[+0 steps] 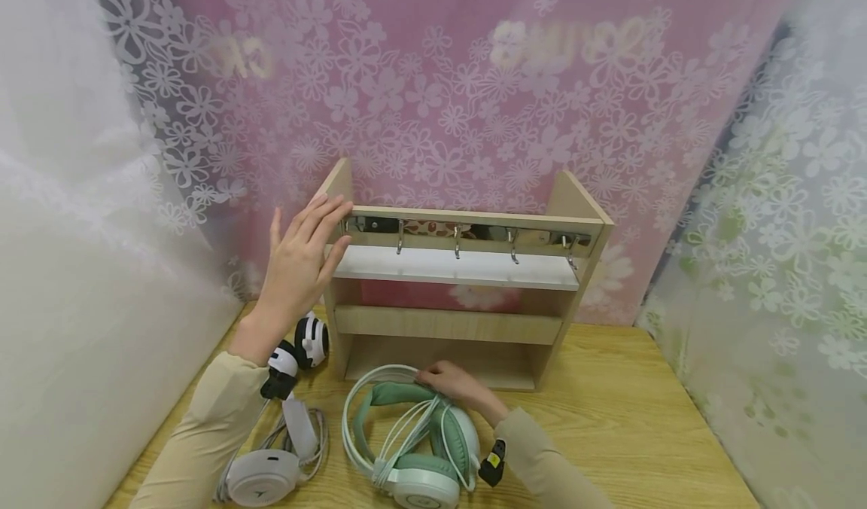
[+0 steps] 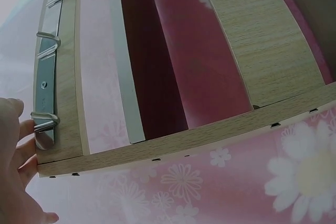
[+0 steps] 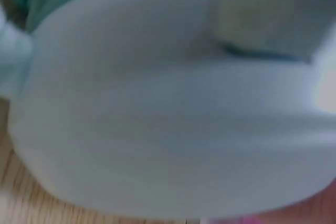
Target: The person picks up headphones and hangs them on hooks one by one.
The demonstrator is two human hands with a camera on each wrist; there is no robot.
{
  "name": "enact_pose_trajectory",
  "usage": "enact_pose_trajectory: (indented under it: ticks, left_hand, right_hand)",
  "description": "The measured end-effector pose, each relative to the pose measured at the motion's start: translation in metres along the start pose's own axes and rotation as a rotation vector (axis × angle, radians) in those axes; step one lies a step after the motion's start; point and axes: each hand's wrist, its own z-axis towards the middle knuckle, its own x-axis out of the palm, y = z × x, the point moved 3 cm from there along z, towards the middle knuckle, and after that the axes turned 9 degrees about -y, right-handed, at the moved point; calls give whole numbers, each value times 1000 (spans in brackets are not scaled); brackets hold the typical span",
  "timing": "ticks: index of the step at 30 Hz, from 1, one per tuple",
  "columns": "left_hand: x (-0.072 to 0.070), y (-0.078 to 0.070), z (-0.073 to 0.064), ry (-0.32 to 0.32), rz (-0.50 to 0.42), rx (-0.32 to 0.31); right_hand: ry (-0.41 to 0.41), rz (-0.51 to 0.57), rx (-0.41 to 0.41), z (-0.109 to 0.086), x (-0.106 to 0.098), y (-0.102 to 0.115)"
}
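Observation:
My left hand (image 1: 298, 257) rests on the upper left corner of a wooden rack (image 1: 447, 324), its fingers fairly straight; the left wrist view shows the same hand (image 2: 16, 156) beside the end hook (image 2: 46, 121). White-and-green headphones (image 1: 400, 397) lie on the table before the rack, their cable bundled across the ear cups. At the top of their headband my right hand (image 1: 455, 382) grips with curled fingers, the fingertips partly hidden. A white ear cup (image 3: 168, 119) fills the right wrist view, blurred and very close.
Several metal hooks (image 1: 457, 242) line the rack's top front bar. White headphones (image 1: 264, 475) with a grey cable lie at the left, and black-and-white headphones (image 1: 311, 341) stand behind my left forearm. Wooden table (image 1: 623, 403) extends to the right. A pink floral curtain (image 1: 440, 80) hangs behind.

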Motion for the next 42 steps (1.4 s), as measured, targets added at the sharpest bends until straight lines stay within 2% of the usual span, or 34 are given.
enact_pose_trajectory:
  ticks: [7, 18, 23, 27, 36, 42]
  left_hand:
    - [1, 0, -1, 4, 5, 0]
    - [1, 2, -1, -1, 18, 0]
    - [1, 2, 0, 0, 18, -4]
    - [1, 3, -1, -4, 21, -6]
    - [1, 1, -1, 0, 22, -3]
    - [2, 0, -1, -9, 21, 1]
  right_hand:
    - [39, 65, -35, -11, -16, -1]
    - [125, 20, -132, -20, -42, 5]
    - [149, 66, -148, -25, -46, 3]
    - [151, 110, -135, -29, -45, 0]
    - [103, 117, -111, -36, -46, -6]
    - [60, 128, -124, -39, -48, -10]
